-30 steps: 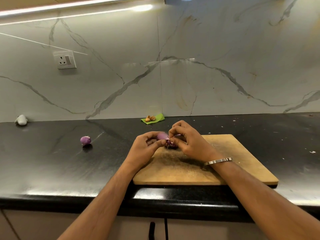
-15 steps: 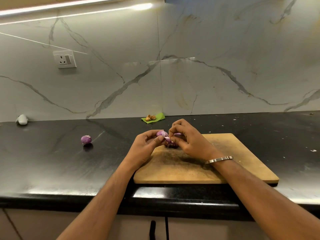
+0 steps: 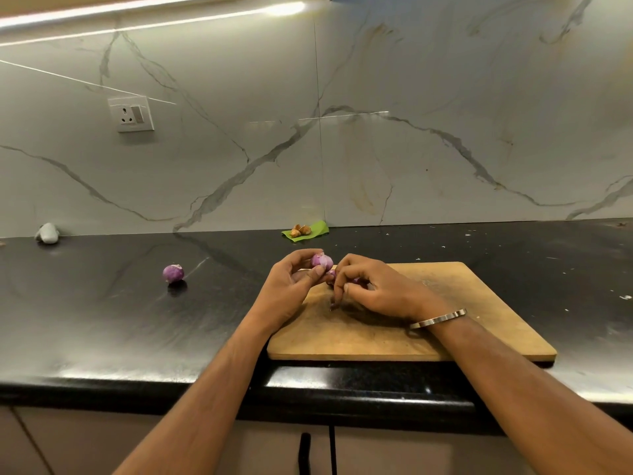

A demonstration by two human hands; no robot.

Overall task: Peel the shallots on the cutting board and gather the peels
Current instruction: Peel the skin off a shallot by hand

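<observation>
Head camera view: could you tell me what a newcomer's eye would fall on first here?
Most striking are the two hands meeting over the far left corner of the wooden cutting board: the left hand holds a purple shallot, and the right hand pinches purple peel beside it. A second shallot sits alone on the black counter, left of the board.

Both forearms are bare right up to the bottom edge of the view, with no sleeve showing on either. The only thing worn is a thin, plain silver-coloured metal bangle sitting on the right wrist, smooth and flat-edged. No rings show on the visible fingers of either hand.
</observation>
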